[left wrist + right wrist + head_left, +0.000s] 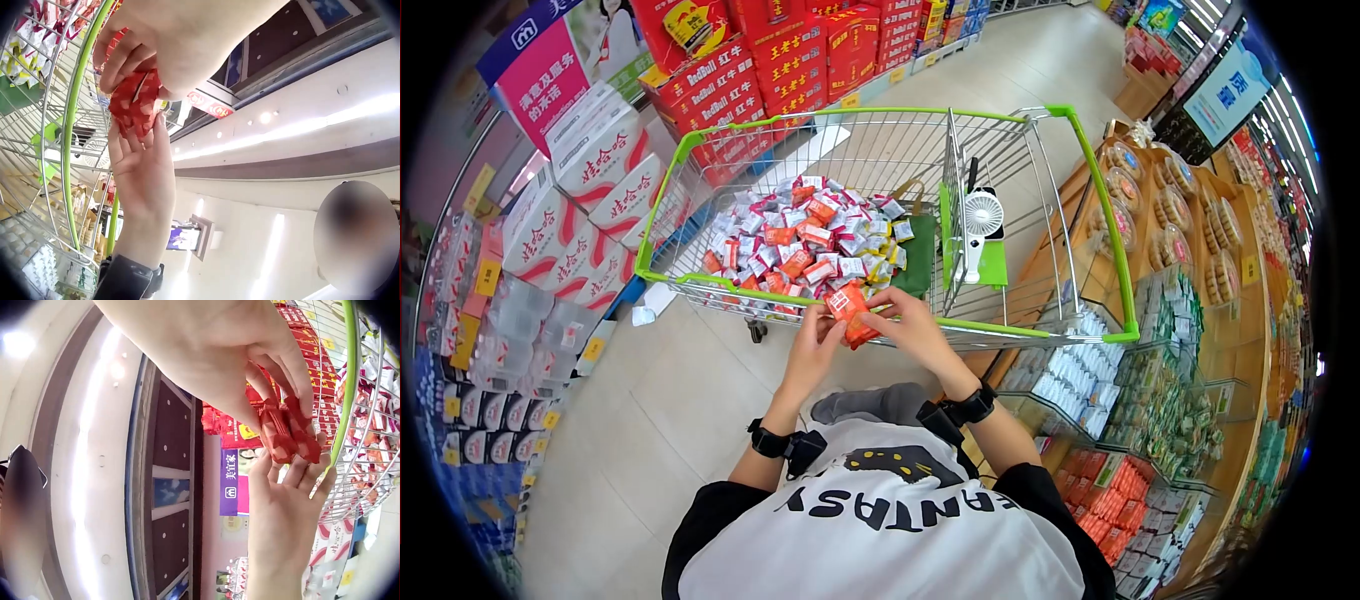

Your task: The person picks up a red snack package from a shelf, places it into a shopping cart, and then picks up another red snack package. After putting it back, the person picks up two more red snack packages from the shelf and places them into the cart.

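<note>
Orange-red packaging [844,302], pinched between the left hand [813,340] and right hand [910,328] at the shopping cart's near side.
Head: it looks glossy and crinkled, with pale printing; the shopping cart [1115,252], thin metal wire edged in smooth green, bears a heap of small pillow-shaped packets [815,237]. Left wrist: creased folds, patterned with paler patches, sit in both hands' fingers. Right wrist: two puckered portions lie side by side there.
</note>
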{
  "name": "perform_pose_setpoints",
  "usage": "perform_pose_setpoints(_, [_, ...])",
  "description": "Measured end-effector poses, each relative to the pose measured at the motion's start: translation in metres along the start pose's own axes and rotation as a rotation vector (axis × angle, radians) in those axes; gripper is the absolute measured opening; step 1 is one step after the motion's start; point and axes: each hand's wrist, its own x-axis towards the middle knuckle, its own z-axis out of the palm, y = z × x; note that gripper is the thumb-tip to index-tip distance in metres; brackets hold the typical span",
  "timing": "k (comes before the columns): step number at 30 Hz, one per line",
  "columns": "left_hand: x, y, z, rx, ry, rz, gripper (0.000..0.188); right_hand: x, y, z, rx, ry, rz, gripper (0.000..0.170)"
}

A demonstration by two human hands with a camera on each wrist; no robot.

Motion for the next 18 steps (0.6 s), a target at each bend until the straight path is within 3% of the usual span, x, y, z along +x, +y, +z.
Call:
perform_pose_setpoints(8, [0.006,0.000,-0.019,0.030,0.037,-0.097,0.021,0.025,0.002,0.016,0.031,-0.095,0.128,0.027])
perform_pose_setpoints(11, [0.028,0.002,-0.024,0.018,0.156,0.009,0.018,0.055,-0.005,0.020,0.023,-0.120,0.111,0.027])
perform_pose_setpoints(13, [0.049,0.000,-0.032,0.000,0.211,0.053,0.019,0.083,0.002,0.030,-0.052,-0.034,-0.099,0.022])
perform_pose_setpoints(16, [0.074,0.008,-0.045,0.021,0.328,0.160,0.019,0.114,-0.002,0.044,0.112,-0.037,-0.169,0.020])
perform_pose_setpoints(18, [0.083,0.010,-0.054,0.060,0.389,0.219,0.019,0.123,0.000,0.056,0.051,0.027,-0.252,0.021])
